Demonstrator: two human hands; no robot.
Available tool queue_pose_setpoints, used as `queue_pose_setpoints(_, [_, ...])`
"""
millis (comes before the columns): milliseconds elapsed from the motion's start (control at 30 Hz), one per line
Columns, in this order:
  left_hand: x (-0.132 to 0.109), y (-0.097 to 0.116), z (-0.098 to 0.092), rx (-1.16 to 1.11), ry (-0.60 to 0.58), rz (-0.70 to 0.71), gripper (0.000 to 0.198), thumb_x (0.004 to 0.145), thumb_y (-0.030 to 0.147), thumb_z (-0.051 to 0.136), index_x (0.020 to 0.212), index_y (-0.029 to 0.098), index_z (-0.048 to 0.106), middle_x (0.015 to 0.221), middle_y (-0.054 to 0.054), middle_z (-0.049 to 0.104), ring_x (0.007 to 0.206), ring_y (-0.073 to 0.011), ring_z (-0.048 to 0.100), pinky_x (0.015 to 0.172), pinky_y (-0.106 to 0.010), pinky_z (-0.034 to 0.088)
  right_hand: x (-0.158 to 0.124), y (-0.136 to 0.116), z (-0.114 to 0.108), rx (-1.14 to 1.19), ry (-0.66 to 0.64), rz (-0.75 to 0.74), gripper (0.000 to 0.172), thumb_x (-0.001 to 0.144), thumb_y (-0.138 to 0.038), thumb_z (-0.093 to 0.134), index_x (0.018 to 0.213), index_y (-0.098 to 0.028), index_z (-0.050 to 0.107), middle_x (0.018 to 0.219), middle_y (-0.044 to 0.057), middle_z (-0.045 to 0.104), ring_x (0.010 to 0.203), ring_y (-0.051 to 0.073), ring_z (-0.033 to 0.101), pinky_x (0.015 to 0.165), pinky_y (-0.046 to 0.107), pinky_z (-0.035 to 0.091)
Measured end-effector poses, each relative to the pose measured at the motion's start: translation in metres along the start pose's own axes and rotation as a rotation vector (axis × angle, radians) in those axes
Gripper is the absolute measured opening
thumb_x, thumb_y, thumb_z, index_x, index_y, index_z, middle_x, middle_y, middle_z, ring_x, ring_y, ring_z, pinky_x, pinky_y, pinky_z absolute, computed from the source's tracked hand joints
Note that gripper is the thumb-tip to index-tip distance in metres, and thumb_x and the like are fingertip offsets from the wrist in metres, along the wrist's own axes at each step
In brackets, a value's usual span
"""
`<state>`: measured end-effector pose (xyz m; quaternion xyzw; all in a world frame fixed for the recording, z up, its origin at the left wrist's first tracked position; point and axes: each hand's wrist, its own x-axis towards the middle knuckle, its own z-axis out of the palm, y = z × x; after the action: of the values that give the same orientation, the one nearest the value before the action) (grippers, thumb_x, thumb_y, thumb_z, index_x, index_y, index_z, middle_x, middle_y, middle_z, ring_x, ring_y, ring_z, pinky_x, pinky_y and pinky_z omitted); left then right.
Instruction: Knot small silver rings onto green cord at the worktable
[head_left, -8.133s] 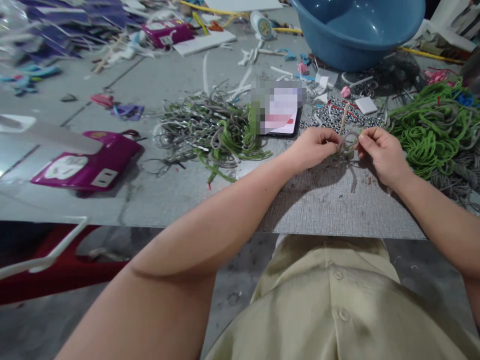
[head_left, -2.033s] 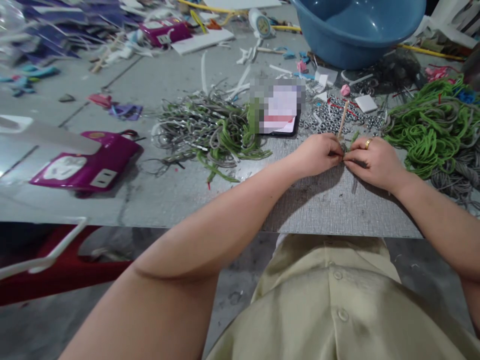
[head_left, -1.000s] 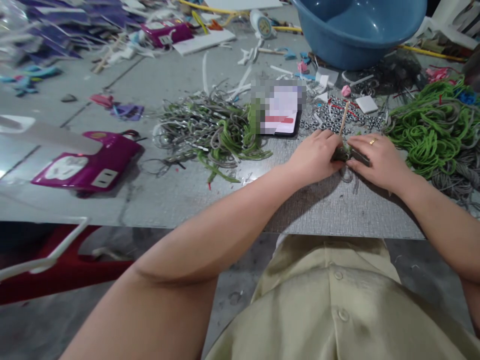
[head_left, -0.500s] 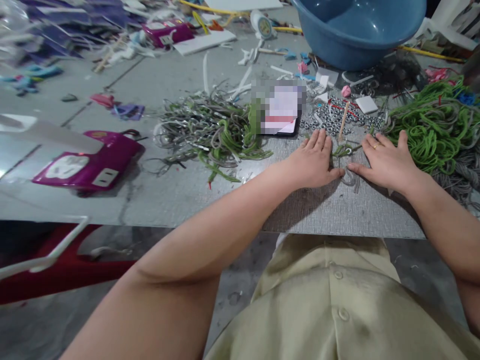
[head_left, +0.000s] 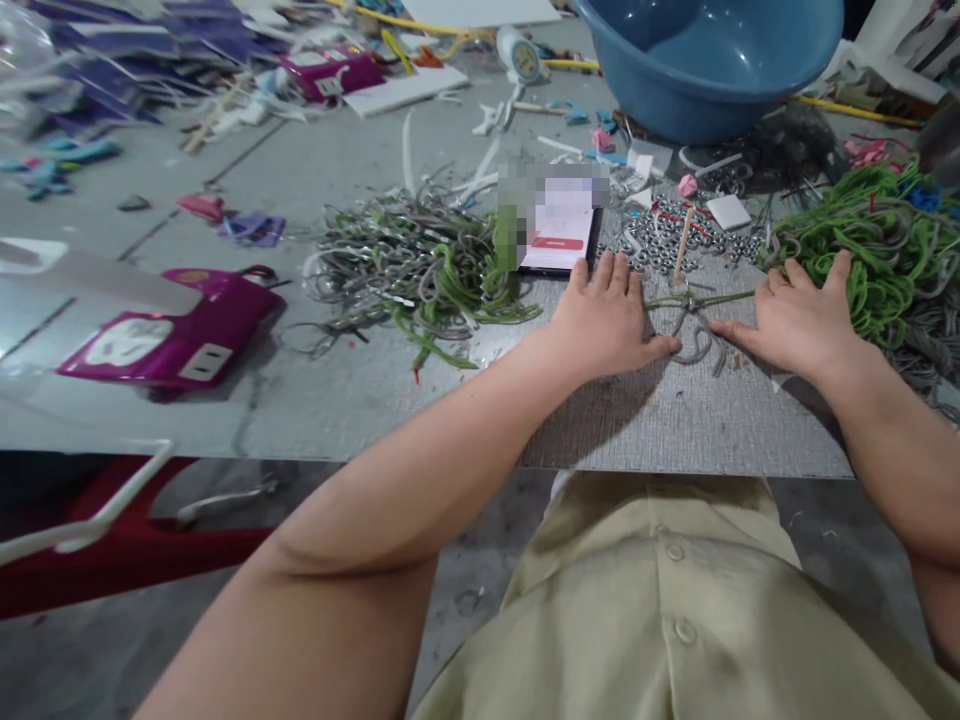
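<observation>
My left hand [head_left: 604, 318] lies palm down on the table with its fingers stretched out, just in front of the phone. Fingers apart, my right hand [head_left: 801, 315] rests flat beside the green pile. A green cord [head_left: 727, 298] runs nearly straight between the hands; its ends disappear under them. At its middle is a small metal ring [head_left: 689, 304], with a looped grey cord [head_left: 696, 350] lying on the near side. Just beyond the ring stands a thin wooden stick [head_left: 682, 245], and a pink folded piece [head_left: 688, 185] is at its top.
Many metal rings [head_left: 652, 235] lie scattered behind the stick. A bundle of green and grey cords [head_left: 420, 260] is on the left, a heap of green cords [head_left: 847, 260] on the right. There are also a phone [head_left: 559, 240], a blue basin [head_left: 712, 90] and a purple device [head_left: 169, 325].
My hands have moved apart, the left one leftward and the right one rightward. The green cord between them, bunched before, is now stretched out with the ring at its middle.
</observation>
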<state>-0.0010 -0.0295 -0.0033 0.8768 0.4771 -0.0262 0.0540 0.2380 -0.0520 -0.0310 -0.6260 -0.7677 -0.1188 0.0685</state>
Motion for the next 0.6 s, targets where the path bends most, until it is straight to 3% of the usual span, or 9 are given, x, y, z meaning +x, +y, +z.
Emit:
queue_pose_setpoints(133, [0.005, 0.000, -0.001, -0.101, 0.209, 0.164, 0.046, 0.093, 0.039, 0.054, 0.127, 0.009, 0.062, 0.135, -0.021, 0.061, 0.133, -0.0371, 0.050, 0.112, -0.054, 0.037, 0.007, -0.013, -0.015, 0.200, 0.031, -0.145, 0.041, 0.098, -0.049, 0.048, 0.114, -0.022, 0.073, 0.121, 0.014, 0.073, 0.120, 0.036, 0.060, 0.106, 0.067, 0.036])
queue_pose_setpoints(200, [0.009, 0.002, 0.001, -0.167, 0.303, 0.273, 0.030, 0.093, 0.027, 0.053, 0.115, 0.012, 0.067, 0.119, -0.017, 0.066, 0.120, -0.0309, 0.058, 0.104, -0.047, 0.045, 0.010, -0.017, -0.018, 0.310, 0.023, -0.207, 0.030, 0.097, -0.034, 0.051, 0.108, -0.021, 0.075, 0.114, 0.013, 0.075, 0.112, 0.031, 0.065, 0.101, 0.055, 0.046])
queue_pose_setpoints(267, [0.012, 0.003, 0.005, -0.201, 0.321, 0.363, 0.024, 0.092, 0.021, 0.052, 0.108, 0.013, 0.069, 0.113, -0.015, 0.067, 0.113, -0.0277, 0.061, 0.100, -0.044, 0.048, 0.011, -0.020, -0.016, 0.365, 0.014, -0.249, 0.027, 0.095, -0.027, 0.052, 0.105, -0.020, 0.076, 0.110, 0.012, 0.076, 0.107, 0.028, 0.068, 0.098, 0.048, 0.051])
queue_pose_setpoints(367, [0.016, 0.003, 0.010, -0.213, 0.232, 0.435, 0.023, 0.092, 0.020, 0.053, 0.102, 0.012, 0.072, 0.109, -0.014, 0.068, 0.108, -0.0259, 0.064, 0.098, -0.041, 0.051, 0.010, -0.021, -0.012, 0.363, -0.027, -0.287, 0.029, 0.095, -0.026, 0.052, 0.105, -0.018, 0.078, 0.114, 0.012, 0.076, 0.108, 0.026, 0.070, 0.098, 0.044, 0.053])
queue_pose_setpoints(600, [0.012, 0.000, 0.008, -0.211, 0.188, 0.394, 0.030, 0.095, 0.022, 0.047, 0.105, 0.013, 0.074, 0.111, -0.012, 0.072, 0.100, -0.0227, 0.070, 0.089, -0.035, 0.055, 0.007, -0.022, -0.016, 0.270, -0.150, -0.330, 0.034, 0.096, -0.026, 0.052, 0.120, -0.017, 0.074, 0.132, 0.013, 0.069, 0.124, 0.028, 0.064, 0.104, 0.046, 0.052])
